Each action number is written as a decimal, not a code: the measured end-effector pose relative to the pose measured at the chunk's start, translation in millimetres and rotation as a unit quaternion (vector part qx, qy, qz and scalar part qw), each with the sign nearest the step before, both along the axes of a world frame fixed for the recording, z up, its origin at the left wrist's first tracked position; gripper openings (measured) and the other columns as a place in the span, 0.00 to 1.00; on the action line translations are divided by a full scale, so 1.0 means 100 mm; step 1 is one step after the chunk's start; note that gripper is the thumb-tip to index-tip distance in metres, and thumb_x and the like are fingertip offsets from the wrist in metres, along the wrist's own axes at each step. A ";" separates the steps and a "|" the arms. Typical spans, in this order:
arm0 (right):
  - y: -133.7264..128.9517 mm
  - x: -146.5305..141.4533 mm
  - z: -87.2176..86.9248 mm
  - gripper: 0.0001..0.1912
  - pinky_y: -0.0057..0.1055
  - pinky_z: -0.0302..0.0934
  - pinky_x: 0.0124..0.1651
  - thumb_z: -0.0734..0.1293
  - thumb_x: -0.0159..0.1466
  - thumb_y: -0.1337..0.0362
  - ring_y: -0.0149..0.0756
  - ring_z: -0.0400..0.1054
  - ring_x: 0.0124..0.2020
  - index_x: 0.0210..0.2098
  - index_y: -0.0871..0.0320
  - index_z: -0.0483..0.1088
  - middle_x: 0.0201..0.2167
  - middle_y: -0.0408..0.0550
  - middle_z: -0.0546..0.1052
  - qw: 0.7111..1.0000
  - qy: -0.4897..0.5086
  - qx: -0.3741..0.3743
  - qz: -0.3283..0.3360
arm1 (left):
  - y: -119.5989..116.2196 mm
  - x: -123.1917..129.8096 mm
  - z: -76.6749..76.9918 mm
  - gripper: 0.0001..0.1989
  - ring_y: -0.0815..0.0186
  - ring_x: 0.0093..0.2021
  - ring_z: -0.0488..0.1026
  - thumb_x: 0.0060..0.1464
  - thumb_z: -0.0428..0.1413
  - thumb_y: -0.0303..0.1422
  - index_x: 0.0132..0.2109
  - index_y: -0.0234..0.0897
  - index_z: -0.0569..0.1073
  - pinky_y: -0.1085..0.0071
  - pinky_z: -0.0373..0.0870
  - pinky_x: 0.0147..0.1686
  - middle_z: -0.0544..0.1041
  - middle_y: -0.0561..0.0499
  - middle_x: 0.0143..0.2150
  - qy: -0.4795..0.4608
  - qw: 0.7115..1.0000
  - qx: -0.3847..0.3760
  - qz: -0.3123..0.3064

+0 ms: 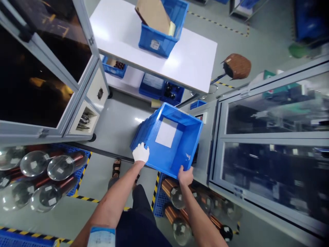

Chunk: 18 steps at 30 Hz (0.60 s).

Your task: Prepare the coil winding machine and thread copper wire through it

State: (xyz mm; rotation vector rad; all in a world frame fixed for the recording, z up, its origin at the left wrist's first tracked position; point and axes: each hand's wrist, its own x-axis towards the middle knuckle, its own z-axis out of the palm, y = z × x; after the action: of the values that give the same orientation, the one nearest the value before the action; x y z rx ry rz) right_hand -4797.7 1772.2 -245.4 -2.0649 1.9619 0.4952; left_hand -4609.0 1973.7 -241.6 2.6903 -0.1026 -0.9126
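Note:
A blue plastic crate (151, 156) hangs in front of me above the floor, its open side tilted toward me. A white rectangle like a sheet of paper (166, 132) shows on its inside, with a small pale mark (187, 156) near the right wall. My left hand (141, 153), in a white glove, is closed on the crate's near left edge. At the near right corner, my bare right hand (185, 176) grips the rim, thumb over the inside. The fingers under the crate are hidden.
Ahead, a white table (197, 51) bears a blue bin (158, 46) with cardboard (153, 15); more bins sit on its shelf. Glass-ended tubes lie on blue pallets (159, 197) at both sides. Framed cabinets (218, 137) flank me. A brown stool (240, 66) stands beyond.

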 end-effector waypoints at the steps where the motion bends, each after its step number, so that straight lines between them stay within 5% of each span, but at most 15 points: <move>1: -0.10 0.11 0.00 0.26 0.48 0.72 0.56 0.62 0.76 0.51 0.58 0.80 0.55 0.67 0.59 0.67 0.55 0.66 0.83 1.000 -0.004 -0.002 0.002 | -0.09 0.10 0.00 0.21 0.54 0.53 0.83 0.72 0.53 0.47 0.62 0.41 0.77 0.65 0.76 0.51 0.82 0.40 0.57 -0.005 1.000 -0.002 0.002; 12: -1.11 1.37 -0.14 0.18 0.37 0.69 0.50 0.62 0.76 0.55 0.48 0.79 0.52 0.61 0.56 0.69 0.55 0.58 0.82 0.996 -0.085 -0.019 0.018 | -1.05 1.35 0.14 0.24 0.46 0.53 0.83 0.72 0.46 0.49 0.54 0.41 0.81 0.57 0.77 0.51 0.85 0.38 0.53 -0.046 0.996 0.062 0.042; 18: -1.42 1.89 -0.10 0.14 0.37 0.68 0.48 0.61 0.78 0.60 0.46 0.79 0.51 0.60 0.55 0.67 0.54 0.56 0.81 0.991 -0.130 0.009 0.033 | -1.33 1.87 0.18 0.29 0.44 0.54 0.82 0.70 0.44 0.54 0.57 0.43 0.82 0.55 0.77 0.52 0.86 0.37 0.53 -0.058 0.988 0.135 0.052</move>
State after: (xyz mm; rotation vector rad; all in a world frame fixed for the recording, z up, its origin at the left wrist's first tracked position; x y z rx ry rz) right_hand -4608.5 1630.6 -255.3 -2.0715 1.7391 0.2406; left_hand -4421.7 1840.9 -224.0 2.9638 0.1458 -0.7883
